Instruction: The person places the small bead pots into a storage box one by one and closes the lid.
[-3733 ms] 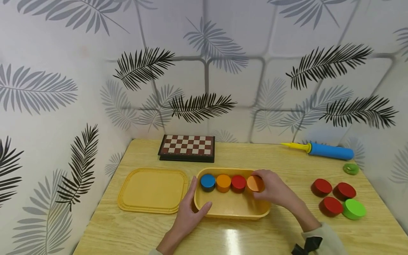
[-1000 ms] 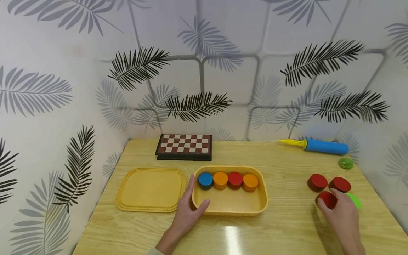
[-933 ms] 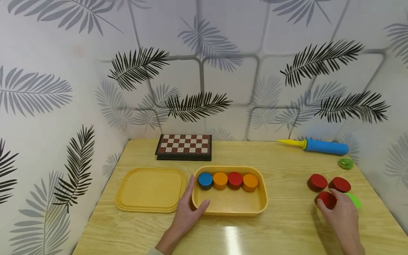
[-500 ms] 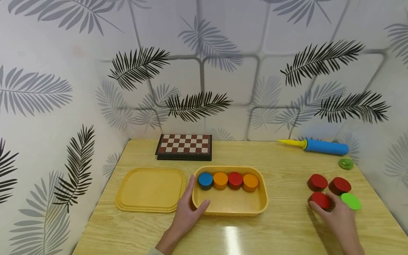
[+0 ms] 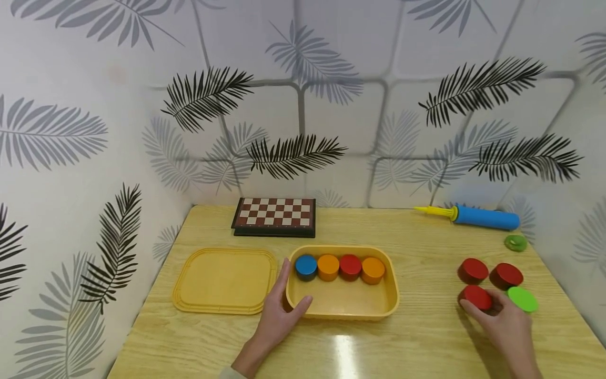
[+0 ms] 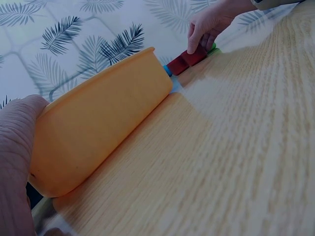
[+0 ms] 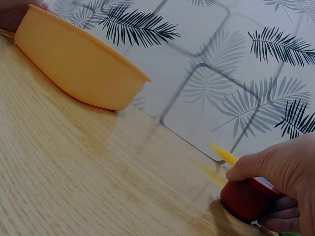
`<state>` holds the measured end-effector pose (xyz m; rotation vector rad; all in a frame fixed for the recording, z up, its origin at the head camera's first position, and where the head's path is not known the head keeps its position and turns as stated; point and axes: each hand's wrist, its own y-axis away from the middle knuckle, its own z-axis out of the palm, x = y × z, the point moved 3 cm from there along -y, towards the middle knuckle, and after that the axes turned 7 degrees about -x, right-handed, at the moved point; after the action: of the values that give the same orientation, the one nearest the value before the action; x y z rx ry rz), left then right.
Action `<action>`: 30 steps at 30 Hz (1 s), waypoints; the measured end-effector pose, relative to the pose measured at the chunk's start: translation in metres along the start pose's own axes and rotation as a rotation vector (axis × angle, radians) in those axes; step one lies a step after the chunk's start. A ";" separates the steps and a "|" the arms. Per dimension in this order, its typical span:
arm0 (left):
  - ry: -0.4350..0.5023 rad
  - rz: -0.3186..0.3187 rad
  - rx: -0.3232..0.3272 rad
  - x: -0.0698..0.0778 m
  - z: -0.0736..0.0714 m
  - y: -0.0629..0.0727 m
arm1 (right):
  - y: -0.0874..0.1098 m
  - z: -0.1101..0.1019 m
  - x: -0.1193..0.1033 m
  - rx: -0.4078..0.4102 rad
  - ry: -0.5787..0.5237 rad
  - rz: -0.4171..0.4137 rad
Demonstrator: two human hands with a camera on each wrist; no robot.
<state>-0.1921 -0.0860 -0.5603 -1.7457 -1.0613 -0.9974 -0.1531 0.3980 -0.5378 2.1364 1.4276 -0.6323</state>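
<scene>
In the head view, my right hand grips a short red cylinder between thumb and fingers at the right of the table. The right wrist view shows the thumb on top of this red cylinder. Two more red cylinders stand just behind it, and a green one is beside the fingers. My left hand, thumb and index finger spread, rests at the left end of a yellow box. Inside the box, along its back wall, stand blue, orange, red and orange cylinders.
A flat yellow lid lies left of the box. Behind them is a folded chessboard. A blue and yellow hand pump and a small green coil lie at the back right, near the wall.
My right hand has let go of the orange cylinder in the box and gone right to the red cylinders. It has shifted one slightly left, away from the green one. My left hand stays put.
</scene>
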 end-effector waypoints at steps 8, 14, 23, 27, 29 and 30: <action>-0.007 -0.011 0.000 0.000 0.000 -0.001 | -0.001 -0.002 -0.003 0.002 0.010 0.002; -0.009 -0.014 0.001 0.000 0.000 -0.001 | -0.003 -0.003 -0.002 -0.012 0.019 0.023; -0.010 0.005 0.004 0.000 0.000 -0.002 | -0.002 -0.004 -0.005 0.001 0.019 0.031; -0.002 0.005 0.001 0.000 0.000 -0.002 | -0.001 -0.005 -0.012 -0.005 0.026 0.028; -0.006 -0.006 -0.002 0.000 -0.001 -0.001 | -0.001 -0.004 -0.016 -0.011 0.019 0.016; -0.013 -0.016 -0.003 0.000 -0.001 -0.001 | 0.000 -0.004 -0.018 -0.016 0.018 0.009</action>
<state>-0.1930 -0.0865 -0.5597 -1.7507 -1.0840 -0.9988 -0.1590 0.3878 -0.5237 2.1401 1.4273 -0.5982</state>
